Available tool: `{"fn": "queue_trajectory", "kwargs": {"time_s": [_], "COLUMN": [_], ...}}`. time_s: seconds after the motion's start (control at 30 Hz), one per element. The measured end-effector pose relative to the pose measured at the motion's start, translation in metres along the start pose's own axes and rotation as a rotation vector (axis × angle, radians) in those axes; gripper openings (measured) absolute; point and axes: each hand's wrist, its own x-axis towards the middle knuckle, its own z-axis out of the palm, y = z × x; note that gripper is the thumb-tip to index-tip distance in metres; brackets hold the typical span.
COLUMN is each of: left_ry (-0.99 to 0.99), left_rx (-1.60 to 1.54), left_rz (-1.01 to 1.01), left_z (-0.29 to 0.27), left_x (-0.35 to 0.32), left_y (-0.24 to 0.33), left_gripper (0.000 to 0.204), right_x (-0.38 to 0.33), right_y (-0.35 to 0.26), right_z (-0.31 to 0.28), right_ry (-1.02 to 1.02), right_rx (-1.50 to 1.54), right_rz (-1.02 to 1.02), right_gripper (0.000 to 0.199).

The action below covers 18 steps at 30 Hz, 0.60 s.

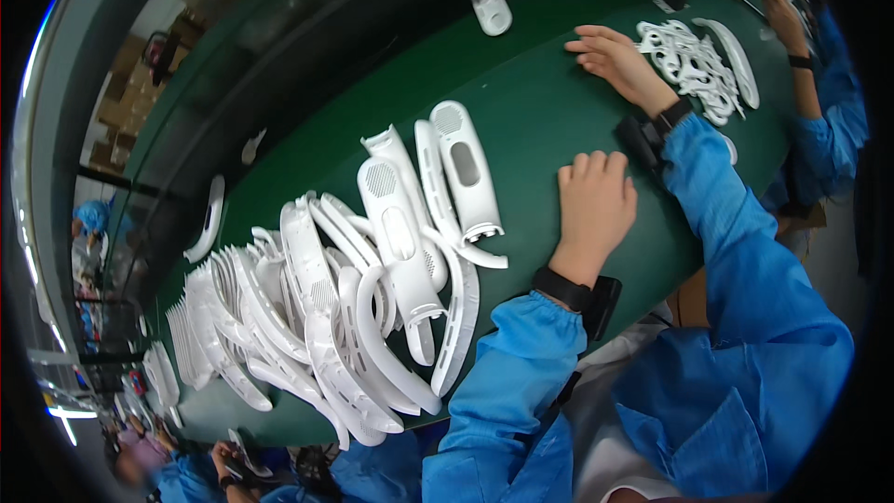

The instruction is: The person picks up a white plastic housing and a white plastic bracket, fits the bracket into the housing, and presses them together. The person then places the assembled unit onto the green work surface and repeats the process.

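Observation:
My left hand (pixel 596 216) rests palm down on the green table, its fingers slightly bent and its thumb apart; nothing shows in it. Farther off, my right hand (pixel 626 67) is open, fingers stretched toward the left and holding nothing visible. Left of my left hand lies a white curved plastic housing (pixel 463 168) with a grille at one end and an oval window. Another white housing (pixel 396 228) overlaps thin curved strips beside it. Just beyond my right hand sits a heap of small white looped plastic parts (pixel 689 65), with a curved white shell (pixel 734 61) alongside.
A large pile of white curved shells (pixel 279 307) covers the left part of the green table (pixel 531 112). A single white part (pixel 490 5) lies near the far edge. Another person's hand (pixel 785 23) is at the right; other people sit at lower left.

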Motion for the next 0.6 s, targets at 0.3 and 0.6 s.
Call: {"fn": "queue_trajectory", "kwargs": {"time_s": [0.3,0.6], "left_ry": [-0.047,-0.055], "left_rx": [-0.020,-0.010], "left_rz": [-0.082,-0.021], "left_z": [0.002,0.018], "left_x": [0.001,0.006], "left_y": [-0.002,0.008], "left_gripper": [0.022,0.016], "right_x": [0.013,-0.007], "right_y": [0.019,0.006], "right_z": [-0.008,-0.019], "right_ry": [-0.202,-0.153], "right_rx": [-0.564,-0.705], "right_rz": [-0.170,-0.119], "right_gripper": [0.017,0.016]}}
